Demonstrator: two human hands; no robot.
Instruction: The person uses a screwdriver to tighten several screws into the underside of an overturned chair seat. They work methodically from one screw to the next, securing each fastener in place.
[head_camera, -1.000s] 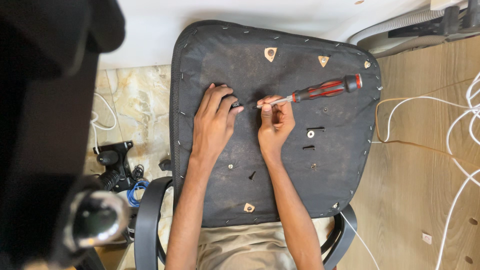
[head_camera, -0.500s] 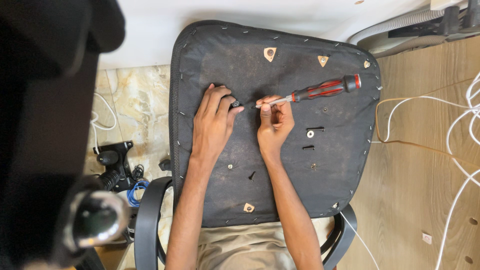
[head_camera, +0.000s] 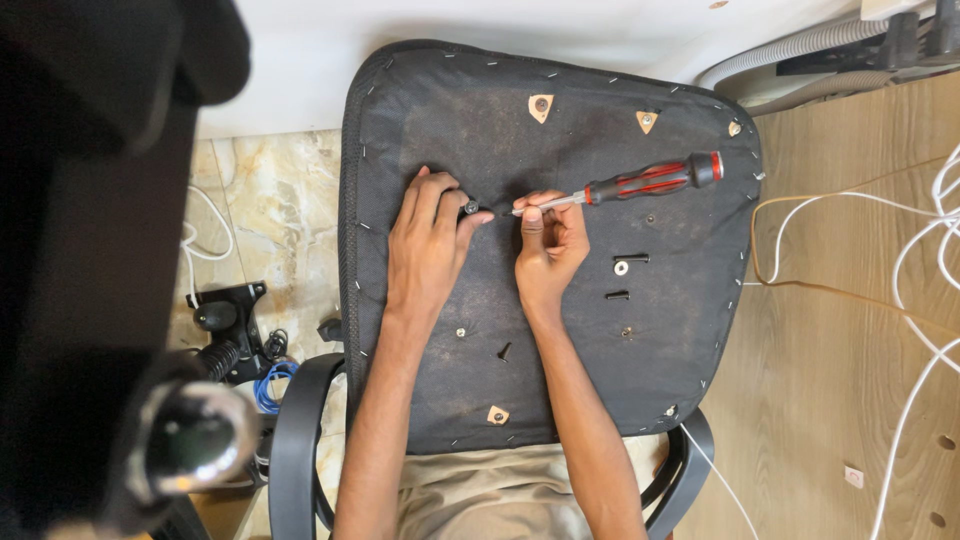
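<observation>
On upturned seat base (head_camera: 560, 150): left hand (head_camera: 430, 240) pinched on small screw (head_camera: 470, 207); right hand (head_camera: 548, 245) clamped on screwdriver (head_camera: 640, 184) (red-black handle), tip toward screw.

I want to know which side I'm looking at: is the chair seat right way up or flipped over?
Flipped over. The seat pan shows its black stapled underside, with bare screw holes and loose bolts lying on it.

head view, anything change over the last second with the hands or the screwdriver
Nothing visibly changed. The left hand still pinches a small bolt against the upturned seat base, the right hand still holds the red and black screwdriver by its shaft, and the loose screws lie where they were.
</observation>
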